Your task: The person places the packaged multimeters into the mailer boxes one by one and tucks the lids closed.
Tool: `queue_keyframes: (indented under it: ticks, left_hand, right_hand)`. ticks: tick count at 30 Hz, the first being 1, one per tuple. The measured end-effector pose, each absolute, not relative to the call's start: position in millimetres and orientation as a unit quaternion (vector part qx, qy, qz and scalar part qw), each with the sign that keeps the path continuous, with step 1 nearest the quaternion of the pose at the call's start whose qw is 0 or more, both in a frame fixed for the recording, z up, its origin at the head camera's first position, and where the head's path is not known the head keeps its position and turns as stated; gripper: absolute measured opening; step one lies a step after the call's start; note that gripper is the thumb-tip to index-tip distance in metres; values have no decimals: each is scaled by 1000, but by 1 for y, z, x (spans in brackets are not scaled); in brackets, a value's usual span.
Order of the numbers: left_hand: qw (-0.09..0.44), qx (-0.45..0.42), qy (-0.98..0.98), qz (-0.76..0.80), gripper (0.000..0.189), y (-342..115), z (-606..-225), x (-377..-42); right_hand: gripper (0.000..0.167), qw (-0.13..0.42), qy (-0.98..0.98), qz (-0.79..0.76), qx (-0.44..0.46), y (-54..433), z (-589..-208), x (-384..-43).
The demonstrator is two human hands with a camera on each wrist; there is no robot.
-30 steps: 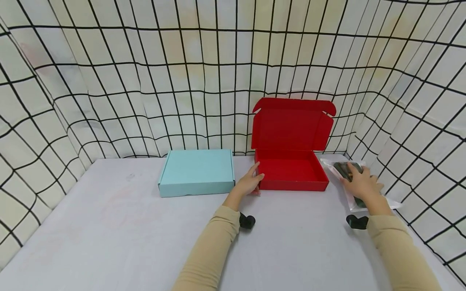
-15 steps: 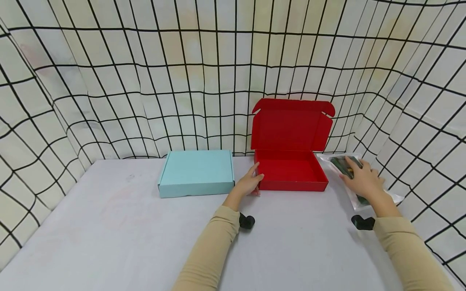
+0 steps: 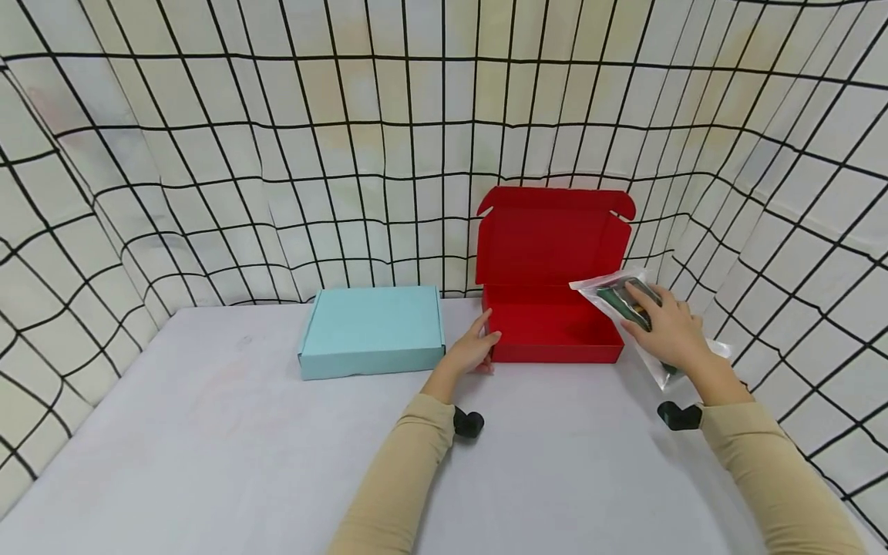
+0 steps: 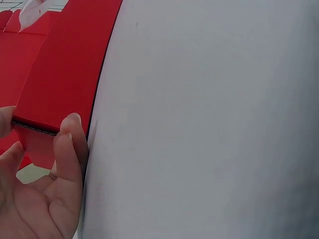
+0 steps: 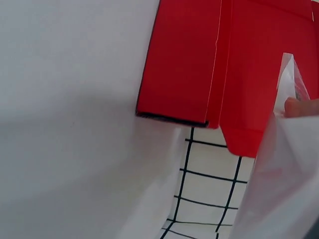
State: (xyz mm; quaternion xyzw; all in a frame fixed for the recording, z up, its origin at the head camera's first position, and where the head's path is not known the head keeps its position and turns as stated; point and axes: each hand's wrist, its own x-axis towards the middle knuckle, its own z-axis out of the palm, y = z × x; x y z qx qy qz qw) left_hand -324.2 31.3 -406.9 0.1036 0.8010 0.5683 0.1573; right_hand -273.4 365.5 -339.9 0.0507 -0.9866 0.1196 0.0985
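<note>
An open red cardboard box [image 3: 557, 354] stands on the table with its lid raised at the back. At its front left corner is my left hand [image 3: 469, 351], thumb over the wall and fingers against the outside. The left wrist view shows that hand [image 4: 45, 194] pinching the corner of the red wall [image 4: 65, 64]. My right hand [image 3: 667, 330] grips a clear plastic bag [image 3: 617, 301] with a dark green item inside, its kind hidden by the fingers. The bag is lifted and overlaps the box's right side. In the right wrist view the bag [image 5: 279, 184] hangs beside the box.
A closed light blue box [image 3: 375, 327] lies left of the red one on the white table [image 3: 229, 447]. White cloth with a black grid [image 3: 388, 154] surrounds the table at the back and sides. A dark camera mount [image 3: 678, 416] sits at the right wrist.
My right hand has raised the plastic bag off the table and carried it left, to the red box's right edge. The left hand has stayed at the box corner.
</note>
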Motion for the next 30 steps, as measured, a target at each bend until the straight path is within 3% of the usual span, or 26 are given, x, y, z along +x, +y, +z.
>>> queue_keyframes:
  ticks: [30]
  left_hand:
    - [175,115,785,583,65,28,-408,-328]
  right_hand:
    - [71,57,-978,91,180,324,-339,-305]
